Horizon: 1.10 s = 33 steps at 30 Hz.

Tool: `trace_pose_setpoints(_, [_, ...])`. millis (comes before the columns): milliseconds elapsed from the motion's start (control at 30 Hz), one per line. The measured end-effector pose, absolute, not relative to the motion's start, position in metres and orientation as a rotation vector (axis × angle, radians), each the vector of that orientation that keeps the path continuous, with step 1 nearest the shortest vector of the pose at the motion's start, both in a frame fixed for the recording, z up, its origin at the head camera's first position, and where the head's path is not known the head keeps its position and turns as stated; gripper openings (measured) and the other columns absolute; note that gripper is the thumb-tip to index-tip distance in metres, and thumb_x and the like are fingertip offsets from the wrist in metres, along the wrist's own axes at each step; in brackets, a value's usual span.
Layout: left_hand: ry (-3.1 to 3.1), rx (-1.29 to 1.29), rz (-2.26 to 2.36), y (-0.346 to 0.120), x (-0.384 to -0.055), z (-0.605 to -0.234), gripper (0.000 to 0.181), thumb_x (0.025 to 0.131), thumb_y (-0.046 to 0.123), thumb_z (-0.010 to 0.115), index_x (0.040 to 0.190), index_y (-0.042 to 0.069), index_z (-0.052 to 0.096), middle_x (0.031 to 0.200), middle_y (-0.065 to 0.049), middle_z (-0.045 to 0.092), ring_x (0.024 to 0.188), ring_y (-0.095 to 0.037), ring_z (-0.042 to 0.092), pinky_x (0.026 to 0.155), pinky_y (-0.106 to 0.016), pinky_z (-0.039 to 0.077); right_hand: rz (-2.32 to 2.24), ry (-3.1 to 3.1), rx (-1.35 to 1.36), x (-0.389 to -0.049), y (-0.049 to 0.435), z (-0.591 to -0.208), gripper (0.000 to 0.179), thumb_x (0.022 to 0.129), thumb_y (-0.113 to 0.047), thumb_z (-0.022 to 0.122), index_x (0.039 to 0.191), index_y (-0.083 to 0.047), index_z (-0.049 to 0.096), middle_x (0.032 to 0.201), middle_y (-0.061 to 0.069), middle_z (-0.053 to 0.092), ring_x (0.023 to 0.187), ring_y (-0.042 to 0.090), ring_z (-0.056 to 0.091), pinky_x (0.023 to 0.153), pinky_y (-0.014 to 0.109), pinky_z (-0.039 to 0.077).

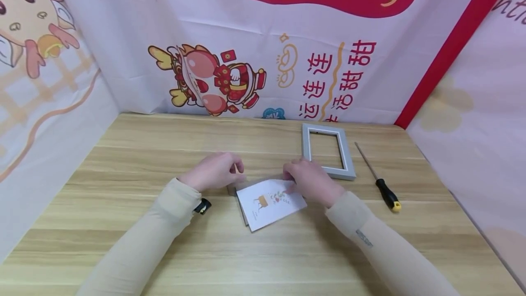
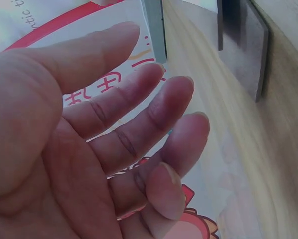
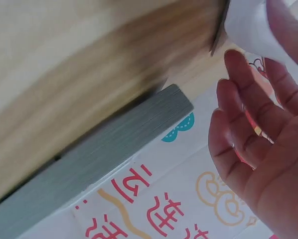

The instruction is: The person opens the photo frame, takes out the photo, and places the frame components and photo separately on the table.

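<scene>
A white card (image 1: 267,202) printed with a deer and flowers lies tilted over a grey-brown board (image 1: 231,189), which is mostly hidden beneath it. My right hand (image 1: 312,182) pinches the card at its upper right edge; in the right wrist view the thumb lies over the white sheet (image 3: 246,30), the other fingers loosely bent. Just off the board's upper left corner, my left hand (image 1: 215,171) hovers with relaxed fingers and holds nothing. The left wrist view shows its palm and loose fingers (image 2: 139,119) apart from the board (image 2: 251,55).
Behind my right hand lies an empty grey picture frame (image 1: 349,159) with a white inner lip. To its right is a screwdriver (image 1: 384,191) with a black and yellow handle. Printed cloth (image 1: 246,22) hangs along the back and sides of the wooden table (image 1: 135,159).
</scene>
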<state>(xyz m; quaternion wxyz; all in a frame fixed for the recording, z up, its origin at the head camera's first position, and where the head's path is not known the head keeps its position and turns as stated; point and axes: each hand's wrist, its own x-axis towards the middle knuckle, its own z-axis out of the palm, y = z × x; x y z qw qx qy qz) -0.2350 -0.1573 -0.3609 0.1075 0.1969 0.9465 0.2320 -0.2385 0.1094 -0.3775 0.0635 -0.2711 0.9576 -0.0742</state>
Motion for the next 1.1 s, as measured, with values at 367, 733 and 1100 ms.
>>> trace_pose_setpoints(367, [2.776,0.596,0.693,-0.162,-0.238,-0.367,0.014,0.091,0.028,0.074,0.094,0.015,0.070,0.078,0.002,0.063,0.065,-0.016,0.055,0.060,-0.031,0.047,-0.573,2.720,-0.922,-0.228,0.149,-0.346,0.018,0.088,-0.002,0.073,0.096,-0.018,0.074,0.089,-0.009,0.067,0.081,0.010,0.060,0.075,0.034,0.053])
trace_pose_setpoints(733, [2.745,0.595,0.658,-0.155,-0.232,-0.358,0.011,0.092,0.025,0.072,0.097,0.015,0.071,0.083,0.002,0.063,0.067,-0.016,0.057,0.061,-0.031,0.048,-0.526,2.758,-0.892,-0.265,0.197,-0.265,0.020,0.091,-0.003,0.070,0.106,-0.012,0.077,0.099,0.003,0.071,0.081,0.019,0.062,0.069,0.033,0.056])
trace_pose_setpoints(1100, [2.777,0.719,0.544,-0.142,-0.225,-0.360,0.016,0.091,0.029,0.074,0.098,0.015,0.072,0.079,0.006,0.062,0.070,-0.012,0.057,0.066,-0.029,0.049,-0.323,2.826,-0.828,-0.334,0.123,-0.237,0.017,0.093,-0.006,0.067,0.107,-0.013,0.075,0.104,0.007,0.071,0.092,0.023,0.066,0.081,0.040,0.056])
